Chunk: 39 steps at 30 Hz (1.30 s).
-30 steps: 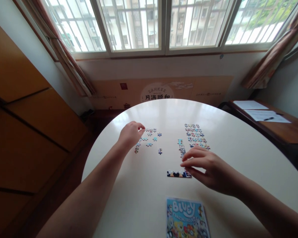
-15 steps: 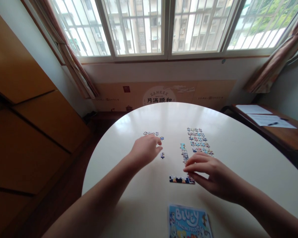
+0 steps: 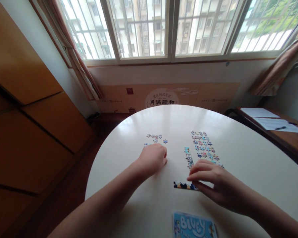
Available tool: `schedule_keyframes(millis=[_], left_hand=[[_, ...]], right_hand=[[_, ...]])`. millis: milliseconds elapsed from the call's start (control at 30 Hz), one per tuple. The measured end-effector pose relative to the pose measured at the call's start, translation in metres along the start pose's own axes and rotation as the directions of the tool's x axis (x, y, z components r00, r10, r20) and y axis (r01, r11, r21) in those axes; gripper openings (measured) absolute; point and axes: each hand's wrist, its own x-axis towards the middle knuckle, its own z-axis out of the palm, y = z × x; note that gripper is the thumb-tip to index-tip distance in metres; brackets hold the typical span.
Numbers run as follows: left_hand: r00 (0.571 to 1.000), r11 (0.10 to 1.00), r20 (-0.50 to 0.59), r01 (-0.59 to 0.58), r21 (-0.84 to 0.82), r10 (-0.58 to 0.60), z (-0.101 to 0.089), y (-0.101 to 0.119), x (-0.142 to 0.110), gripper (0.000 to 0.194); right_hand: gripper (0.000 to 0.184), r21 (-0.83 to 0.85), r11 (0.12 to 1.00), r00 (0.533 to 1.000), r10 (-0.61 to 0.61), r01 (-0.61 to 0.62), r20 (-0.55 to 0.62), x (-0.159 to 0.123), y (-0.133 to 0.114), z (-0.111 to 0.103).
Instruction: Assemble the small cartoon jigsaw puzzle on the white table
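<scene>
My left hand (image 3: 154, 159) is closed, its fingers curled down on the table where a loose jigsaw puzzle piece lay; that piece is hidden under them. Several loose puzzle pieces (image 3: 155, 137) lie just beyond it, with a single piece (image 3: 165, 141) apart from them. My right hand (image 3: 208, 177) has thumb and fingertips brought together over the corner of a joined puzzle section. The section's bottom strip (image 3: 182, 185), dark and yellow, runs left from the fingers. Its side strip (image 3: 188, 157) reaches away from me. The fingers cover the corner itself.
Rows of loose puzzle pieces (image 3: 203, 145) lie beyond my right hand. A blue Bluey picture box or card (image 3: 193, 226) is near the front of the white round table (image 3: 139, 215). A brown side table (image 3: 294, 137) with papers stands right; wooden cabinets (image 3: 39, 138) stand left.
My left hand has moved down and toward me and closed its fingers over the loose piece, which is now covered. My right hand stays at the section's corner. The view has shifted slightly.
</scene>
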Motion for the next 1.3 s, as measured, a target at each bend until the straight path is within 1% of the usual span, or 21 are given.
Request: schedule_keyframes(millis=[200, 300, 367, 433, 467, 500, 533, 567, 600, 633, 667, 700, 767, 833, 900, 933, 967, 1033, 1133, 1300], left_hand=[[1.000, 1.000, 0.017, 0.007, -0.002, -0.007, 0.000, -0.006, 0.001, 0.017], [1.000, 1.000, 0.003, 0.001, -0.031, -0.001, -0.002, -0.010, 0.000, 0.018], [0.999, 0.994, -0.044, -0.021, -0.110, 0.016, -0.005, -0.016, 0.000, 0.014], [0.990, 0.965, -0.137, -0.045, -0.257, 0.010, -0.012, -0.028, 0.002, 0.013], [0.980, 0.940, -0.197, -0.052, -0.338, -0.017, -0.016, -0.035, 0.003, 0.020], [0.960, 0.914, -0.269, -0.042, -0.404, -0.075, -0.020, -0.043, 0.005, 0.028], [0.930, 0.903, -0.341, -0.022, -0.429, -0.139, -0.023, -0.052, 0.007, 0.032], [0.882, 0.903, -0.427, -0.004, -0.430, -0.200, -0.025, -0.060, 0.010, 0.031], [0.837, 0.902, -0.487, 0.017, -0.431, -0.248, -0.025, -0.067, 0.013, 0.031], [0.816, 0.902, -0.507, 0.039, -0.431, -0.277, -0.023, -0.073, 0.016, 0.031], [0.813, 0.905, -0.508, 0.055, -0.421, -0.285, -0.020, -0.076, 0.019, 0.030], [0.815, 0.916, -0.511, 0.058, -0.396, -0.273, -0.015, -0.077, 0.023, 0.029], [0.831, 0.954, -0.520, 0.039, -0.299, -0.197, -0.004, -0.074, 0.030, 0.026], [0.868, 0.976, -0.479, 0.027, -0.214, -0.130, 0.008, -0.068, 0.034, 0.027], [0.897, 0.983, -0.424, 0.055, -0.177, -0.126, 0.014, -0.064, 0.037, 0.031], [0.903, 0.983, -0.407, 0.074, -0.171, -0.139, 0.016, -0.064, 0.037, 0.034], [0.902, 0.981, -0.402, 0.092, -0.168, -0.154, 0.016, -0.064, 0.037, 0.036], [0.888, 0.977, -0.421, 0.118, -0.175, -0.183, 0.014, -0.067, 0.037, 0.039], [0.871, 0.972, -0.445, 0.134, -0.193, -0.209, 0.012, -0.072, 0.037, 0.039], [0.891, 0.971, -0.404, 0.136, -0.197, -0.207, 0.015, -0.071, 0.039, 0.040]], right_hand=[[0.021, 0.013, 1.000, 1.000, 0.004, -0.004, -0.001, 0.000, -0.001, 0.000], [0.022, 0.014, 1.000, 1.000, 0.003, -0.003, 0.000, 0.000, -0.001, 0.000], [0.022, 0.013, 1.000, 1.000, -0.001, 0.001, -0.004, 0.000, -0.001, 0.000], [0.021, 0.012, 1.000, 1.000, 0.004, -0.004, -0.013, 0.000, -0.002, 0.000], [0.021, 0.013, 1.000, 1.000, 0.008, -0.008, -0.020, -0.001, -0.001, 0.000], [0.021, 0.014, 1.000, 1.000, 0.013, -0.012, -0.027, -0.001, -0.001, 0.000], [0.020, 0.014, 1.000, 0.999, 0.018, -0.018, -0.032, -0.001, -0.001, 0.000], [0.020, 0.014, 1.000, 0.999, 0.024, -0.023, -0.036, -0.002, -0.001, 0.000], [0.020, 0.013, 1.000, 0.999, 0.027, -0.027, -0.039, -0.002, 0.000, 0.000], [0.020, 0.012, 1.000, 0.999, 0.029, -0.028, -0.041, -0.002, 0.000, 0.000], [0.020, 0.011, 1.000, 0.999, 0.028, -0.028, -0.042, -0.002, 0.000, 0.000], [0.020, 0.011, 1.000, 0.999, 0.025, -0.024, -0.043, -0.002, 0.001, 0.001], [0.020, 0.012, 1.000, 0.999, 0.014, -0.014, -0.047, -0.002, 0.001, 0.001], [0.020, 0.015, 1.000, 0.999, 0.004, -0.003, -0.048, -0.001, 0.000, 0.001], [0.020, 0.016, 1.000, 0.999, 0.001, 0.000, -0.048, -0.001, -0.001, 0.000], [0.020, 0.018, 1.000, 0.999, 0.002, -0.001, -0.051, -0.001, -0.001, 0.000], [0.020, 0.019, 1.000, 0.998, 0.002, -0.001, -0.055, -0.001, -0.002, 0.000], [0.020, 0.021, 1.000, 0.998, 0.003, -0.002, -0.064, -0.001, -0.003, 0.000], [0.020, 0.017, 1.000, 0.998, 0.002, -0.001, -0.062, -0.001, -0.003, -0.001], [0.019, 0.014, 1.000, 0.999, 0.005, -0.004, -0.039, -0.001, -0.003, -0.001]])
